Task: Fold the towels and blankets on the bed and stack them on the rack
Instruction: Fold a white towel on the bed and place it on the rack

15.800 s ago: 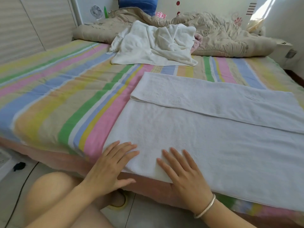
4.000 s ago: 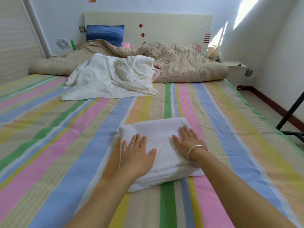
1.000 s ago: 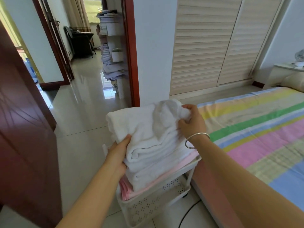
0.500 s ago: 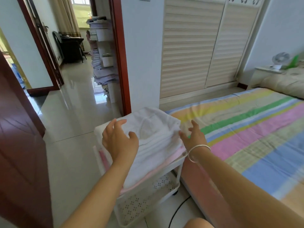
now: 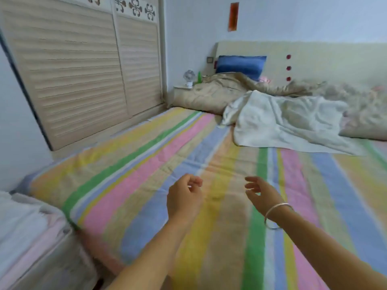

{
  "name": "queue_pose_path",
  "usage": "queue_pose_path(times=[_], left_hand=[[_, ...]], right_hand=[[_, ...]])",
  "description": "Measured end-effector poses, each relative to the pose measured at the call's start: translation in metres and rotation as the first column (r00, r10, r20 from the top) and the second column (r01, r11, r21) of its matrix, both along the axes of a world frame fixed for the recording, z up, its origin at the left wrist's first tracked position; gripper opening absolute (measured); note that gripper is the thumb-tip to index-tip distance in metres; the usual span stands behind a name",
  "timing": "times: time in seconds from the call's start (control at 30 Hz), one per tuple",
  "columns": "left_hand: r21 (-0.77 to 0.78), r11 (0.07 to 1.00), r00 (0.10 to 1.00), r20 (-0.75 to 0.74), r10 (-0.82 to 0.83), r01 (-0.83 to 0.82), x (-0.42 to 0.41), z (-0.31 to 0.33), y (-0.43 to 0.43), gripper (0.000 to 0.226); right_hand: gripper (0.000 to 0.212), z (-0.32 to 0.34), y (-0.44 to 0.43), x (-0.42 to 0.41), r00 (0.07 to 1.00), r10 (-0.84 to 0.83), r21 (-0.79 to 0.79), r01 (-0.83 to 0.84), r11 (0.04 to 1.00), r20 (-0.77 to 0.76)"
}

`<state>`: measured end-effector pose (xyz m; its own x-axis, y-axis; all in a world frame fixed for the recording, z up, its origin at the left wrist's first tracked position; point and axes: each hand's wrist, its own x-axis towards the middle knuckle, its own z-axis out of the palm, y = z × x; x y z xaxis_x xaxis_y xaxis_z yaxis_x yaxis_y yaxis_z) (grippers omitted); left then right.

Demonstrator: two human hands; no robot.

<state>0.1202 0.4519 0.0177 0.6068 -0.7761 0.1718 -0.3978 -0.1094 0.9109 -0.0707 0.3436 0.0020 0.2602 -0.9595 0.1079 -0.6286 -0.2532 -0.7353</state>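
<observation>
A crumpled white blanket (image 5: 287, 122) lies unfolded at the far side of the striped bed (image 5: 146, 174), partly over a beige quilt (image 5: 219, 91). At the lower left a folded white towel (image 5: 14, 214) sits on a pink one on the white rack (image 5: 48, 264). My left hand (image 5: 184, 197) hovers over the bed with fingers loosely curled, holding nothing. My right hand (image 5: 261, 193), a silver bangle on its wrist, hovers beside it with relaxed fingers, also holding nothing.
A blue pillow (image 5: 240, 63) leans on the headboard. A nightstand (image 5: 184, 88) with a small fan and a green bottle stands by the bed's far corner. Louvred wardrobe doors (image 5: 83, 65) run along the left wall.
Both hands have let go of the folded white towel, which now lies on the rack. The view has swung right from the rack to the bed, and both hands now hover over the sheet.
</observation>
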Motion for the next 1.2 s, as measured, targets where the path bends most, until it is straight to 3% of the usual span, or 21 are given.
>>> queue_pose_path(times=[0.2, 0.4, 0.7, 0.87, 0.97, 1.07, 1.2], left_hand=[[0.124, 0.980, 0.959, 0.221, -0.179, 0.155, -0.095, -0.034, -0.143, 0.023], [0.182, 0.958, 0.893, 0.356, -0.274, 0.221, -0.147, -0.057, -0.249, 0.028], [0.232, 0.945, 0.790, 0.521, -0.322, 0.233, -0.192, -0.069, -0.384, 0.034], [0.336, 0.920, 0.647, 0.659, -0.383, 0.201, -0.202, -0.070, -0.468, 0.055], [0.408, 0.899, 0.732, 0.563, -0.384, 0.158, -0.202, -0.081, -0.502, 0.057], [0.336, 0.942, 0.774, 0.589, -0.234, 0.029, -0.198, -0.102, -0.517, 0.044], [0.173, 0.983, 0.787, 0.615, -0.053, -0.068, -0.201, -0.107, -0.520, 0.023]], right_hand=[[0.039, -0.024, -0.084, -0.124, 0.973, -0.228, 0.035, 0.229, 0.973, -0.037], [0.045, -0.034, -0.172, -0.177, 0.938, -0.325, 0.022, 0.330, 0.944, -0.124], [0.056, -0.040, -0.305, -0.217, 0.903, -0.284, -0.032, 0.289, 0.957, -0.322], [0.062, -0.041, -0.373, -0.232, 0.789, -0.182, -0.087, 0.162, 0.983, -0.586], [0.066, -0.043, -0.417, -0.236, 0.791, -0.159, -0.061, 0.153, 0.986, -0.591], [0.064, -0.063, -0.453, -0.243, 0.841, -0.229, -0.038, 0.242, 0.970, -0.490], [0.036, -0.076, -0.470, -0.256, 0.653, -0.283, -0.163, 0.239, 0.957, -0.702]])
